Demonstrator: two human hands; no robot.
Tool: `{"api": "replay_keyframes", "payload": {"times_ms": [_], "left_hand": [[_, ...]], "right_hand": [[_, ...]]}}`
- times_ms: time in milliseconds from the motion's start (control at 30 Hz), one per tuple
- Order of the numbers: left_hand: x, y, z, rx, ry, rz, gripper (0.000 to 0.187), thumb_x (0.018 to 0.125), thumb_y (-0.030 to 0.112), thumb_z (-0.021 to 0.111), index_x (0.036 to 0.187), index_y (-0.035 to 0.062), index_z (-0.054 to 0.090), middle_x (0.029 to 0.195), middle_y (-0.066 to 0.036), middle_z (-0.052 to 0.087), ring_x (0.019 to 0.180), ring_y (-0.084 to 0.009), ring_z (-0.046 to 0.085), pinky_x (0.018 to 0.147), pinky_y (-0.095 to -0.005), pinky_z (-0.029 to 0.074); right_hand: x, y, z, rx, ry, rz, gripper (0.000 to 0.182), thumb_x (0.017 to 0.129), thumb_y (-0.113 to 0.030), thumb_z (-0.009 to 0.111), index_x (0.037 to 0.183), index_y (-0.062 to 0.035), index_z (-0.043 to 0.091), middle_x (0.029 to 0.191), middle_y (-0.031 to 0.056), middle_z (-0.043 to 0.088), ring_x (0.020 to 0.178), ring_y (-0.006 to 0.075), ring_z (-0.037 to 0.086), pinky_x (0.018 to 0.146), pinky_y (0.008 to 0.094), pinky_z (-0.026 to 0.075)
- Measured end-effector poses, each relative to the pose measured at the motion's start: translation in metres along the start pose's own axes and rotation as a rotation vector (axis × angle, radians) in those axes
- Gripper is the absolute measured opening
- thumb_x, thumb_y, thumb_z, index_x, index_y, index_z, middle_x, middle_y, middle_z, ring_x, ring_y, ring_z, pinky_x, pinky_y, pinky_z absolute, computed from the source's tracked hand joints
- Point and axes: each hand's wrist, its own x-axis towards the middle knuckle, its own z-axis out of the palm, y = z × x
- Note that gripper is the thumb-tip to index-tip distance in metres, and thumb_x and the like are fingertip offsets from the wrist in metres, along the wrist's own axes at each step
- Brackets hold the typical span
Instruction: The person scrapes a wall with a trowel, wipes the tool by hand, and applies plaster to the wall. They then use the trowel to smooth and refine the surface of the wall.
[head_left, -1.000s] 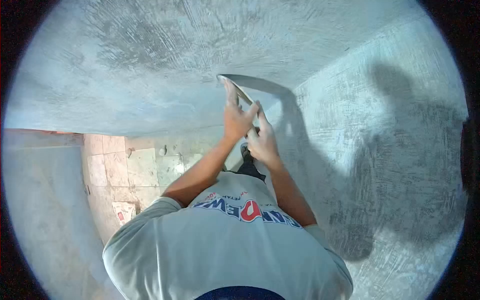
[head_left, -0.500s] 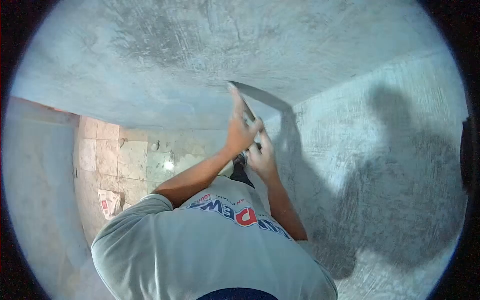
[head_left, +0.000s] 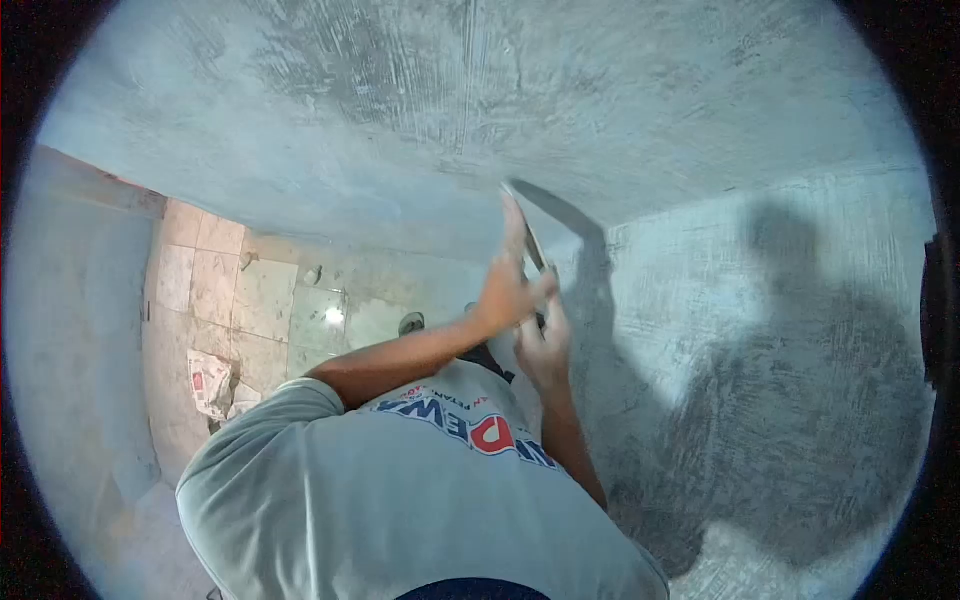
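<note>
- A thin flat tool (head_left: 533,243) was held nearly edge-on to view, its far tip set at or very near the front wall (head_left: 400,150), left of the corner shared with the right-hand wall (head_left: 680,270); contact could not be told for certain.
- The left hand (head_left: 510,292) was laid along the tool, fingers straight toward the tip, presumably so that pressure could be spread; whether it was closed around anything could not be made out through the blur.
- The right hand (head_left: 543,348) was clamped on the tool's lower end, just beside the left hand, probably so that the angle could be governed there.
- The tool was seen as a narrow strip with a pale edge and a darker side; its broad face was hidden.
- A crumpled sack (head_left: 212,383) was seen near the left edge of the tiled floor (head_left: 265,290), well apart from both hands.
</note>
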Motion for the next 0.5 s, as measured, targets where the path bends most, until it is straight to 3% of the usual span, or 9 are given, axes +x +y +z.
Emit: {"api": "replay_keyframes", "payload": {"times_ms": [33, 100, 167, 267, 367, 433, 500], "left_hand": [[0.007, 0.004, -0.007, -0.056, 0.019, -0.053, 0.109, 0.082, 0.013, 0.071, 0.163, -0.0078, 0.001, 0.165, -0.04, 0.018, 0.154, -0.0436, 0.031, 0.12, -0.0423, 0.035], [0.025, 0.017, -0.026, -0.153, -0.097, -0.238, 0.111, 0.082, 0.011, 0.07, 0.164, -0.0044, -0.004, 0.159, -0.037, 0.034, 0.138, -0.0436, 0.053, 0.104, -0.0434, 0.051], [0.009, 0.006, -0.02, -0.088, -0.094, -0.202, 0.113, 0.084, 0.01, 0.069, 0.164, 0.0, -0.01, 0.16, -0.034, 0.036, 0.14, -0.0394, 0.052, 0.098, -0.0424, 0.055], [-0.01, 0.0, 0.01, 0.152, -0.089, 0.071, 0.113, 0.085, 0.011, 0.07, 0.162, -0.0049, -0.011, 0.161, -0.035, 0.034, 0.143, -0.0416, 0.048, 0.106, -0.0411, 0.051], [-0.002, 0.0, 0.01, 0.114, -0.017, 0.062, 0.111, 0.087, 0.012, 0.07, 0.162, -0.0064, -0.009, 0.161, -0.037, 0.03, 0.145, -0.0417, 0.045, 0.112, -0.0428, 0.045], [0.014, -0.008, -0.004, 0.003, 0.011, -0.038, 0.111, 0.087, 0.011, 0.07, 0.162, -0.0067, -0.009, 0.155, -0.036, 0.038, 0.142, -0.038, 0.048, 0.11, -0.0419, 0.045], [0.017, -0.009, -0.007, -0.037, -0.003, -0.102, 0.111, 0.087, 0.009, 0.07, 0.162, -0.0064, -0.01, 0.147, -0.033, 0.05, 0.137, -0.0331, 0.051, 0.107, -0.0405, 0.046]], "right_hand": [[0.011, 0.001, 0.011, -0.046, 0.001, -0.076, 0.067, 0.102, -0.011, 0.056, 0.161, 0.005, 0.027, 0.143, 0.0256, 0.06, 0.114, 0.0285, 0.068, 0.099, 0.0365, 0.052], [0.027, -0.01, 0.017, -0.176, -0.011, 0.099, 0.066, 0.101, -0.01, 0.053, 0.161, 0.0039, 0.028, 0.139, 0.0276, 0.062, 0.111, 0.0299, 0.068, 0.096, 0.0377, 0.052], [0.005, -0.004, 0.008, -0.158, -0.027, 0.07, 0.067, 0.1, -0.009, 0.052, 0.161, 0.0039, 0.027, 0.134, 0.0278, 0.064, 0.108, 0.0272, 0.069, 0.093, 0.037, 0.053], [-0.026, 0.006, -0.019, -0.266, 0.026, -0.09, 0.068, 0.1, -0.008, 0.051, 0.162, 0.0033, 0.025, 0.123, 0.0265, 0.067, 0.099, 0.0224, 0.07, 0.086, 0.0361, 0.055], [-0.006, -0.024, -0.009, -0.08, 0.029, 0.113, 0.07, 0.097, -0.005, 0.051, 0.162, 0.0026, 0.026, 0.117, 0.0253, 0.068, 0.095, 0.0267, 0.072, 0.085, 0.0376, 0.056], [0.027, -0.018, 0.015, -0.289, 0.043, -0.022, 0.071, 0.096, -0.004, 0.052, 0.161, 0.0029, 0.026, 0.114, 0.0254, 0.069, 0.096, 0.0301, 0.073, 0.087, 0.0385, 0.056], [0.023, 0.002, 0.009, -0.302, 0.066, -0.11, 0.071, 0.095, -0.005, 0.054, 0.161, 0.0021, 0.028, 0.105, 0.0264, 0.07, 0.09, 0.0342, 0.072, 0.083, 0.0412, 0.055]]}}
